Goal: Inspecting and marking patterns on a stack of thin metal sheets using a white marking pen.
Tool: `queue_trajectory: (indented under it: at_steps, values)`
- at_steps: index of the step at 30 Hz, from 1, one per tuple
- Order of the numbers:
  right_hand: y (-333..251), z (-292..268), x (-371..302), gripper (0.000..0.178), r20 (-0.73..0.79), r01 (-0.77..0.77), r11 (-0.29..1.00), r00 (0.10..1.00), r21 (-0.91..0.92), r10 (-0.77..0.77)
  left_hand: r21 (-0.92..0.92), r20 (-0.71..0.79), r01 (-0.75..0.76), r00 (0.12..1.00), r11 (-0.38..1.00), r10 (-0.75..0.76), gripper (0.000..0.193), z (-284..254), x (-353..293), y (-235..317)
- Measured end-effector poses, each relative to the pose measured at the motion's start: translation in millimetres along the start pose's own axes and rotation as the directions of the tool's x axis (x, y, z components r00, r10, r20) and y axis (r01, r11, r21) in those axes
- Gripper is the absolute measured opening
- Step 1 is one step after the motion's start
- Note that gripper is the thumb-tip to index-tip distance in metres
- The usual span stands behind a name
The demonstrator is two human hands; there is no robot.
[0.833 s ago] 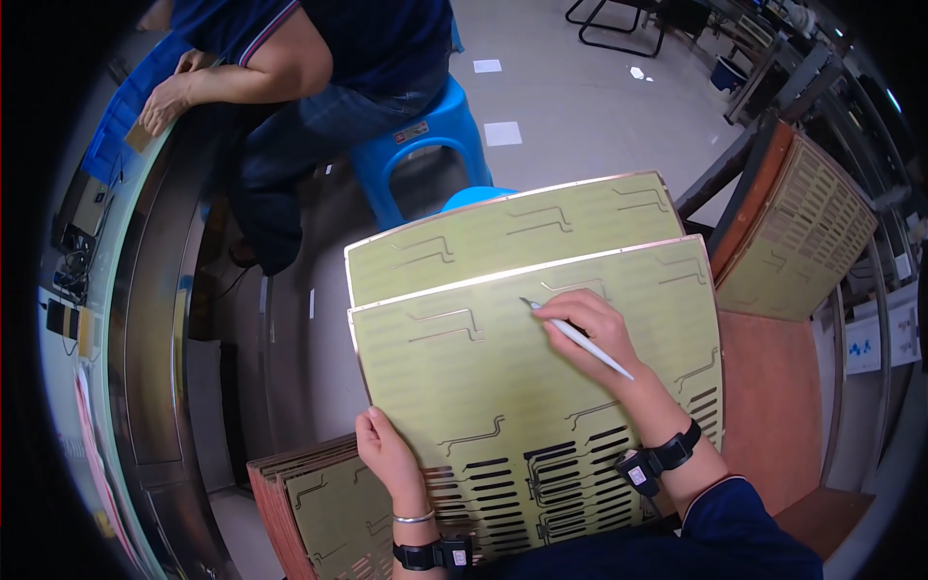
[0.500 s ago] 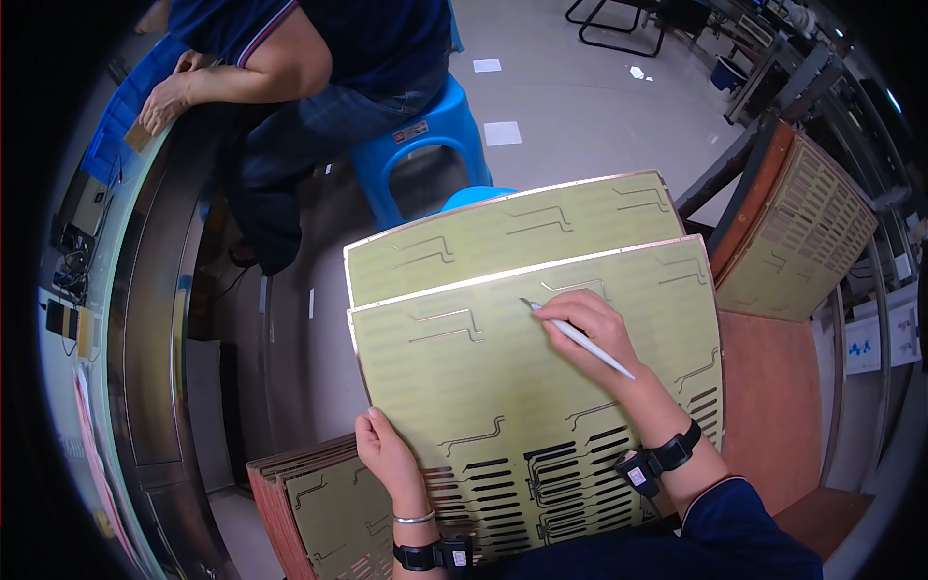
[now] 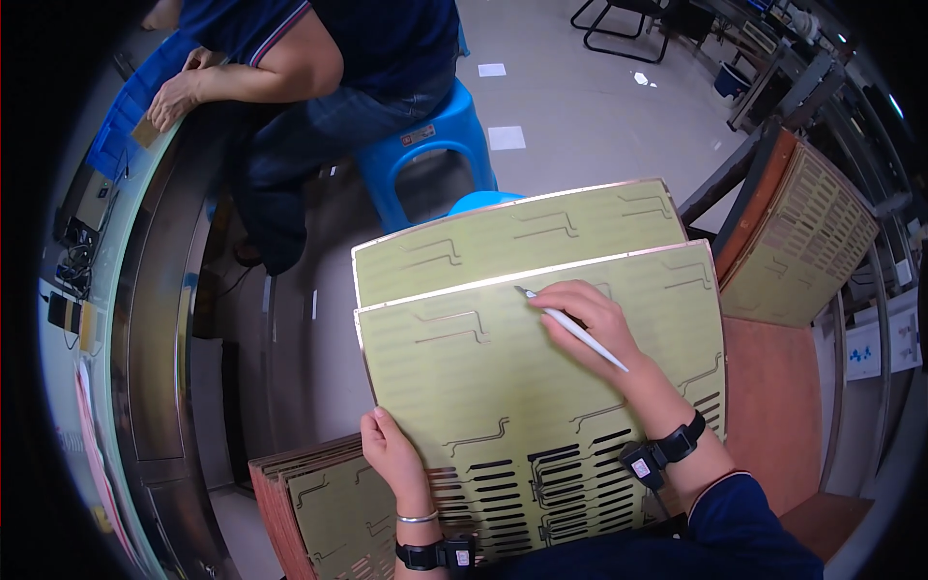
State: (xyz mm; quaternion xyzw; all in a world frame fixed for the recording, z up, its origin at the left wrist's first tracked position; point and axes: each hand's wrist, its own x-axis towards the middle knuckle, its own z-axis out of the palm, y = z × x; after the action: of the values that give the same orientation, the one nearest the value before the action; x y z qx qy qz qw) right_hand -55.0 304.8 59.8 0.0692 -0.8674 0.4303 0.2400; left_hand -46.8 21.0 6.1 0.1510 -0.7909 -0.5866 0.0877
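Note:
My right hand (image 3: 590, 324) holds a craft knife with a slim white handle (image 3: 586, 340), pinched near its dark blade. The blade tip is close to the top edge of a yellow-green circuit board panel (image 3: 522, 377), left of its middle; whether it touches cannot be told. Copper-coloured traces and rows of dark slots mark this panel, which is tilted up in front of me. My left hand (image 3: 389, 449) grips the panel's left edge, thumb up. Behind it, a second similar panel (image 3: 483, 235) sticks out above the top edge.
A stack of similar panels (image 3: 333, 507) stands at lower left. More panels (image 3: 802, 232) lean at right above a reddish-brown board (image 3: 770, 406). A co-worker on a blue stool (image 3: 425, 145) handles a small piece at the bench (image 3: 145, 184) on the left.
The knife tip in my right hand has shifted up the panel, nearer its top edge. My left hand keeps its hold. The whole view has shifted slightly.

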Motion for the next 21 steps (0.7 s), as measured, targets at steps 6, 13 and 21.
queue_trajectory:
  at_steps: [6,13,21]
  values:
    - [1.7,1.9,2.4,0.022,0.005,0.021,0.998,1.0,-0.061,-0.021,0.002,-0.001,0.001,1.0,1.0,-0.001,0.035,1.0,-0.5,1.2]
    - [2.5,3.8,2.4,0.022,0.008,0.028,0.998,1.0,-0.057,-0.027,-0.036,0.005,0.002,1.0,0.999,-0.002,0.036,0.1,0.1,1.3]
    - [3.6,6.2,2.7,0.022,-0.001,0.019,0.998,1.0,-0.067,-0.019,-0.049,0.007,-0.001,1.0,0.999,0.001,0.036,1.0,0.2,2.4]
